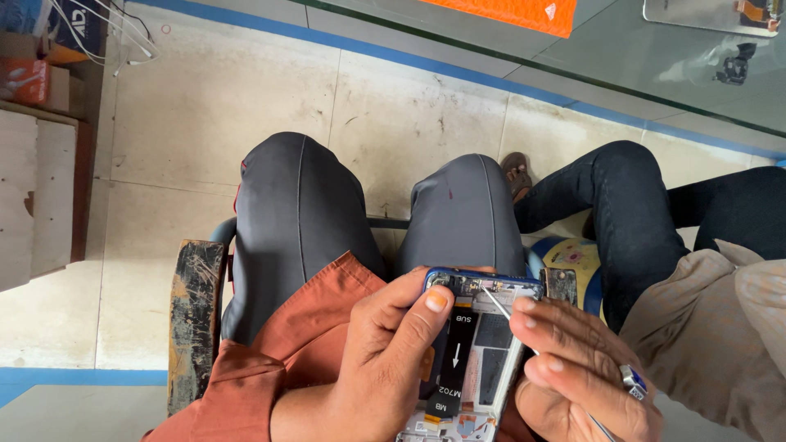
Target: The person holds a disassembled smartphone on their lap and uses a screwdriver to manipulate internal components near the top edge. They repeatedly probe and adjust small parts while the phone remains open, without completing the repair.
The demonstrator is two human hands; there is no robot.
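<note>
Now left hand (pixel 385 360) grips opened phone (pixel 471 352) (over lap); right hand (pixel 577 368) pinches tweezers (pixel 501 307) above it

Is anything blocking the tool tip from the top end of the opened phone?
Nothing visible does. The thin metal tool in the right hand already reaches the top edge of the opened phone; the left hand grips the phone's side, thumb clear of the tip.

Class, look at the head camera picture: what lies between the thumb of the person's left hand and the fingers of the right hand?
The opened phone, its black strip and circuit parts showing, lies between the left hand and right hand; the thin metal tool crosses it.
</note>
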